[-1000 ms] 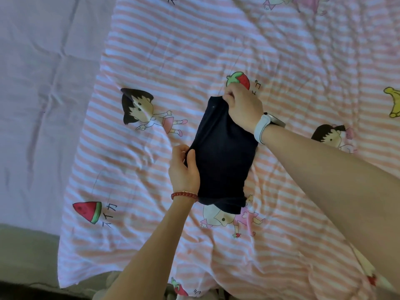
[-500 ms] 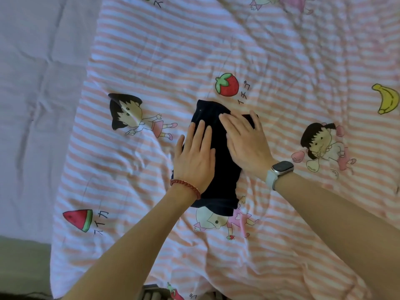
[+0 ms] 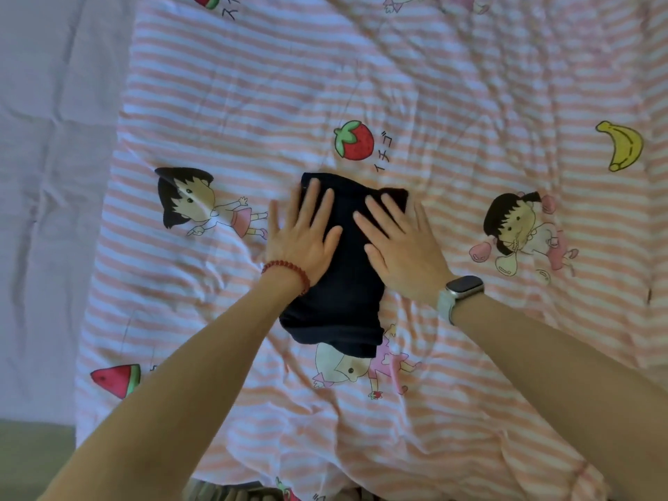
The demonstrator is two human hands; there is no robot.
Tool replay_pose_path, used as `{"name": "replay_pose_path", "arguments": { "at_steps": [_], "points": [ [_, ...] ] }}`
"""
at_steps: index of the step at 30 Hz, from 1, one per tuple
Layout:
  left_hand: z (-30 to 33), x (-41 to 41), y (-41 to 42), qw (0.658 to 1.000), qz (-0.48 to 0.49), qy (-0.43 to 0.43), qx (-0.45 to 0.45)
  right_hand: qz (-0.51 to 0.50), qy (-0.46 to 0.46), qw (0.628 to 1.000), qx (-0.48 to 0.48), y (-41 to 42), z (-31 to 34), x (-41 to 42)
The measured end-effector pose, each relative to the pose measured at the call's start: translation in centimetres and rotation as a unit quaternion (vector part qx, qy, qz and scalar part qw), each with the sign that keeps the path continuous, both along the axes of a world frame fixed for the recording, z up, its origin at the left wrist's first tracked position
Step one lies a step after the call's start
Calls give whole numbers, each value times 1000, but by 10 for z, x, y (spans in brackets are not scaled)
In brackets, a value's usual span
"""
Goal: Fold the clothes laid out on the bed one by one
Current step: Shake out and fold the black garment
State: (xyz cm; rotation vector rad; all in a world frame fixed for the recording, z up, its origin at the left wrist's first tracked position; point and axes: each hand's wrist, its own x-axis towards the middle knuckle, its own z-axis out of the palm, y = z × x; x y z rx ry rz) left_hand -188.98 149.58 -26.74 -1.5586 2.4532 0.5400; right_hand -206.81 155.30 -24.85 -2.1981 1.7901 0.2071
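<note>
A dark navy garment (image 3: 339,301), folded into a narrow bundle, lies on the pink-and-white striped quilt (image 3: 452,85) in the middle of the view. My left hand (image 3: 302,236), with a red bead bracelet at the wrist, presses flat on the bundle's left side, fingers straight and spread. My right hand (image 3: 401,244), with a smartwatch on the wrist, presses flat on its right side. Both palms hide the bundle's upper part; its near end shows between my forearms.
The quilt carries cartoon prints: a strawberry (image 3: 354,141), a banana (image 3: 621,146), a watermelon slice (image 3: 117,379) and several cartoon girls. A pale lilac sheet (image 3: 50,175) covers the bed to the left. The quilt's near edge hangs at the bottom.
One second ago both hands gripped the garment's edges. They have since laid it down and now press flat on it, spread slightly wider apart than half a second ago.
</note>
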Motion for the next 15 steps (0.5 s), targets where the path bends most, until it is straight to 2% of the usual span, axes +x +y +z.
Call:
{"name": "replay_pose_path", "arguments": {
  "at_steps": [1,3,5,6,8,10,13,15],
  "points": [
    [-4,5,-5,998,38,-21,37,-27,23,998,57,7,-4,-1],
    [-4,15,-14,991,103,-17,81,-111,61,986,108,19,-12,-12],
    [8,24,-10,978,171,91,83,-174,37,979,101,28,-8,-18],
    [15,29,-3,956,229,169,74,-198,1,978,69,31,-4,-18],
    [28,38,22,881,372,287,61,-229,-65,971,-15,31,4,-14],
    [39,44,56,816,465,330,97,-222,-98,968,-58,16,11,-11],
    [41,39,98,762,480,382,208,-167,-104,980,8,-21,11,-5],
    [38,37,110,730,478,419,251,-154,-120,979,50,-42,5,-2]
  ]
}}
